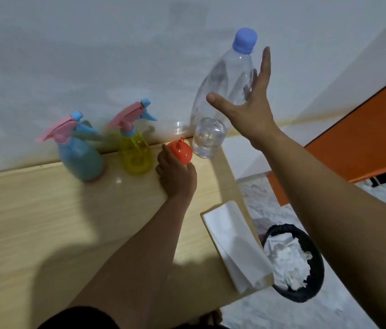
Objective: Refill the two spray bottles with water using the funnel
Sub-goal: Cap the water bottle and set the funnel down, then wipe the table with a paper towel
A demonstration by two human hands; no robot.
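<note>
Two spray bottles stand against the wall at the back of the wooden table [45, 222]: a blue one [79, 156] on the left and a yellow one [135, 153] beside it, both with pink triggers fitted. My left hand [175, 173] rests on the table right of the yellow bottle, fingers closed on the orange funnel [179, 150]. A tall clear water bottle [222, 91] with a blue cap stands at the table's back right corner, water low inside. My right hand [251, 108] is spread wide just in front of it, fingers apart, holding nothing.
Folded white paper towels [232, 243] lie at the table's right edge. A black bin [294, 262] full of crumpled tissue sits on the floor just beyond that edge. A clear rim of some container [180, 130] shows behind the funnel. An orange panel [365, 138] runs on the right.
</note>
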